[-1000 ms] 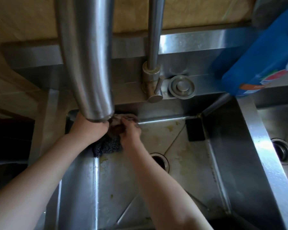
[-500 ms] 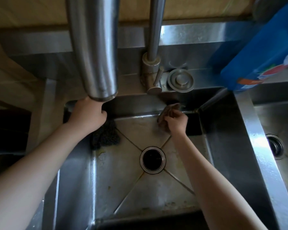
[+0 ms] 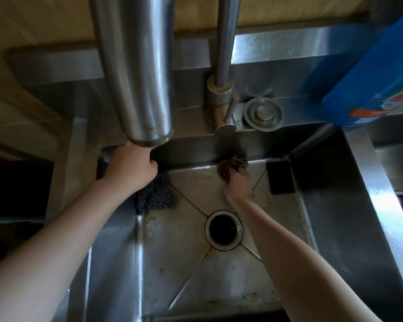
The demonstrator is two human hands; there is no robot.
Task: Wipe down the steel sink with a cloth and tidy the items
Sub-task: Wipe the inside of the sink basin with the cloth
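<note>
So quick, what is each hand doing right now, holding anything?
Left hand: curled closed at the sink's back left corner, above the dark scrubber; whether it grips anything cannot be told.
Right hand: closed on the brown cloth.

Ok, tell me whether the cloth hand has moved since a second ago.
Yes. The right hand with the cloth went rightward along the back wall, from beside the scouring pad to past the drain.
</note>
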